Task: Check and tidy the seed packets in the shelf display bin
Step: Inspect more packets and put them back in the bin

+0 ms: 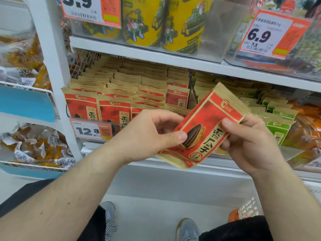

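Far left: wire racks holding small clear-wrapped orange snacks, too jumbled to count. White upright post separates them from the main shelving.

Middle shelf, left section: display bin packed with red seed packets standing upright in rows running back under the shelf above. About four columns across at the front; the rows behind overlap too tightly for a total. A 12.8 price tag is fixed to the bin's clear front lip.

Left hand: fingers curled, thumb pressed flat on the printed face of one held packet, gripping its lower left edge. The packet is out of the bin, in front of it and just below the shelf edge, tilted so its top points up and to the right. One packet in hand, as far as shows.

Right hand: thumb on the packet's front right edge, fingers curled behind. Both hands share the one packet, which spans the gap between them.

Right of the red bin: green packets upright in rows, then orange bags at the far right edge.

Upper shelf: two yellow tubs visible in a clear tray; two price cards, 6.9 tag on the right.
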### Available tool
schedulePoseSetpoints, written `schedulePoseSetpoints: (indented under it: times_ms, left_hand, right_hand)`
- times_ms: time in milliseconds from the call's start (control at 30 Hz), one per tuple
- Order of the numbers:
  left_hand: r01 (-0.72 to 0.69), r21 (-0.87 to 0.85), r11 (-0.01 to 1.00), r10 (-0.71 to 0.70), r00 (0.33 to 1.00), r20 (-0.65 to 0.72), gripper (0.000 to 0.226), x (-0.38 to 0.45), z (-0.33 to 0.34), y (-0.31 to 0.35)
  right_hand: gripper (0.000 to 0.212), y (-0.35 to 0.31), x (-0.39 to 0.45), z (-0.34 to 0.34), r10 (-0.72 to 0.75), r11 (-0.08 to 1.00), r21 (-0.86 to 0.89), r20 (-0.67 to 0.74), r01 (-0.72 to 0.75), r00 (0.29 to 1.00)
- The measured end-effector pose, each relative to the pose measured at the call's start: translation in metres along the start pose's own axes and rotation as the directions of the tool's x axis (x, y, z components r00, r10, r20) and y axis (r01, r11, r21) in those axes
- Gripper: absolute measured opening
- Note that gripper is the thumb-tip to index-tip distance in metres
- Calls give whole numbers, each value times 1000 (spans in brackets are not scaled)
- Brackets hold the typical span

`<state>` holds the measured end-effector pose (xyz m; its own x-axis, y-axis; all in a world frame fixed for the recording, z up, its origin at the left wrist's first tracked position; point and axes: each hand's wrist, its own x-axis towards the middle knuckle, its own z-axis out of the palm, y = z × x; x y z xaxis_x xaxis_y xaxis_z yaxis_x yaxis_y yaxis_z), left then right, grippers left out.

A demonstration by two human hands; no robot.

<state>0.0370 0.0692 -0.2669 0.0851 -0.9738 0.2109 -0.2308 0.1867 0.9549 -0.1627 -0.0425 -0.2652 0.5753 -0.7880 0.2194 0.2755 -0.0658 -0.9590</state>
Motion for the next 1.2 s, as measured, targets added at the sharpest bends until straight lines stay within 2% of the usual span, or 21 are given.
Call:
schedulePoseSetpoints:
  times_ms: [67,133,200,233,300,367,433,500,600,700,767,900,1033,1200]
  left_hand:
    - [-91,52,994,99,981,-168,11,5,-9,2]
    - [-128,183,975,190,906,-379,13,10,-20,1]
    - [-133,365,921,305,829,-469,16,16,-27,-2]
    - [-137,461,877,365,813,-453,13,20,-28,-4]
    - [-155,647,746,455,829,-326,9,27,-26,-10]
    - [-153,718,679,438,869,-229,13,35,-22,-16]
    - [-113,718,687,380,898,-221,16,39,-17,-18]
    - [-91,726,682,353,910,-218,19,42,-13,-19]
    - [-51,783,620,278,948,-158,24,47,-11,-19]
    - [-4,822,569,184,975,-122,30,50,-10,-20]
    - [9,831,556,180,975,-131,27,51,-8,-21]
    - [29,845,534,191,969,-155,17,55,-5,-21]
    - [33,878,477,148,982,-117,26,59,-4,-20]
    - [33,879,476,132,985,-109,31,62,-3,-20]
  right_hand:
    - [39,-16,0,-4,-159,987,-6,-14,159,987]
    - [32,-36,1,-9,-317,947,-62,-40,314,948]
    - [29,-53,3,-11,-401,908,-163,-67,386,914]
    - [29,-59,5,-12,-416,894,-219,-75,392,906]
    - [22,-66,11,-8,-455,838,-362,-52,408,889]
    - [3,-68,19,-1,-490,756,-502,-8,420,872]
    - [20,-65,29,6,-506,691,-578,43,435,861]
    - [25,-60,41,10,-472,679,-593,100,433,876]
    - [35,-52,57,14,-415,623,-670,154,404,896]
    - [31,-42,70,13,-358,587,-719,183,373,916]
    - [29,-36,77,12,-323,548,-761,191,348,927]
    - [17,-26,91,11,-212,402,-886,153,229,965]
    - [1,-10,112,9,-138,219,-967,102,131,985]
    - [13,0,142,15,-51,-29,-998,65,64,997]
